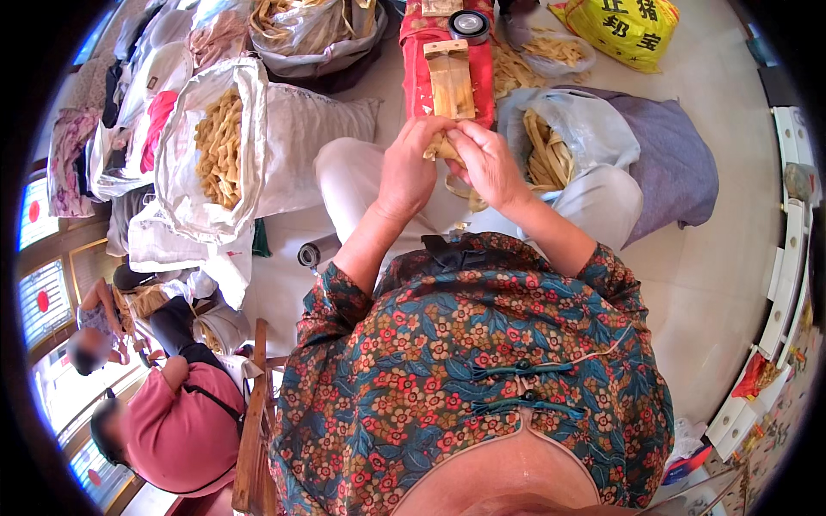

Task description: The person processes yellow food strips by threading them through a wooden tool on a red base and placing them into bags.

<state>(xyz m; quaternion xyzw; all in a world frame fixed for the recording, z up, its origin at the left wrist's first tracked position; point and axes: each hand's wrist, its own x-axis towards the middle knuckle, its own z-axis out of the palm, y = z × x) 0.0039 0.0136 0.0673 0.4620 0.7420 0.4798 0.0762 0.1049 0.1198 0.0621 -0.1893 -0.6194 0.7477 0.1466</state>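
Note:
Both my hands meet just in front of the near end of a small wooden board [452, 84], which lies on a red cloth [413, 71]. My left hand [416, 155] and my right hand [487, 158] grip a tan, folded piece of dried strip material [441, 147] between their fingers. A loose strip [476, 201] hangs below my right hand. Right of my knees, an open plastic-lined bag [548, 151] holds long tan strips. A round black-rimmed lid or container [469, 26] sits beyond the board.
At left a white sack [255, 129] stands open, full of small tan knotted pieces [219, 151]. Behind it is a grey bag [322, 61] of strips. A yellow bag [613, 29] lies at top right. A black cylinder [319, 251] rests on the floor. Two people sit at lower left.

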